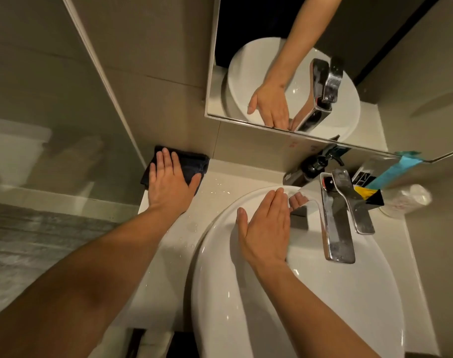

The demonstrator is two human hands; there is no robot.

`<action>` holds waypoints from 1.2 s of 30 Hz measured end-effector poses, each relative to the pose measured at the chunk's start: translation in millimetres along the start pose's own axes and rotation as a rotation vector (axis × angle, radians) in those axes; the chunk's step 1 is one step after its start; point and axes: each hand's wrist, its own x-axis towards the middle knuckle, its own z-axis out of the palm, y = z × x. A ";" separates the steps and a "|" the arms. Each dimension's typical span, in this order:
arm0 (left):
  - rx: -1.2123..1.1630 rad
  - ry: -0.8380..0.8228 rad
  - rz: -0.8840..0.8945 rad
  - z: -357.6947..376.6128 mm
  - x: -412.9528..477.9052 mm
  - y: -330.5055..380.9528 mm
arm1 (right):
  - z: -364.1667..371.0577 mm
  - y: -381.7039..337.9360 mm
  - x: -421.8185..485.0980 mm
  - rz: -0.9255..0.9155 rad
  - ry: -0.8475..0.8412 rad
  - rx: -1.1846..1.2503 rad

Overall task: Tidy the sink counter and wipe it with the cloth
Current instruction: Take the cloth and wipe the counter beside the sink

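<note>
left hand point(168, 182): flat, palm down, fingers straight and together, thumb out to the right; presses on the cloth, not curled round it
cloth point(194, 163): dark, folded, on the far left corner of the counter point(225, 177), far edge against the wall; most of it is under the hand
water drops on the bare counter just right of the cloth, between it and the basin rim
right hand point(266, 228): also flat, fingers straight and together, holds nothing; sits over the far rim of the white basin point(233, 319), fingertips just beside the base of the chrome faucet point(333, 228) and reflected in it; can't tell if the palm touches the basin
faucet: at the far side of the basin, spout pointing to the near side, lever handle on its right
far right of the counter, behind and beside the faucet: dark pump bottle point(314, 165) against the wall, black-and-yellow pack point(370, 198), teal pack point(401, 169) leaning up towards the mirror edge, clear plastic cup point(411, 200) furthest right
mirror point(246, 34) above the far wall shows the right hand, basin and faucet again
both forearms bare, coming in from the near edge
</note>
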 end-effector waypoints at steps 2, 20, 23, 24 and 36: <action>0.005 0.007 0.031 2.5 -0.3 -4.5 | 1.1 -1.0 -0.3 0.011 0.004 0.001; -0.080 -0.007 0.018 9.3 -95.7 -41.9 | -3.3 -0.4 -5.0 -0.014 0.050 0.043; -0.086 -0.007 -0.004 10.7 -123.0 -48.7 | -1.2 0.9 -5.4 -0.025 0.062 0.039; -0.082 -0.006 -0.010 11.0 -132.1 -50.5 | -0.2 1.2 -5.1 -0.030 0.070 0.042; -0.055 -0.009 -0.078 7.6 -231.6 -62.8 | 14.2 7.8 0.2 -0.049 0.158 0.091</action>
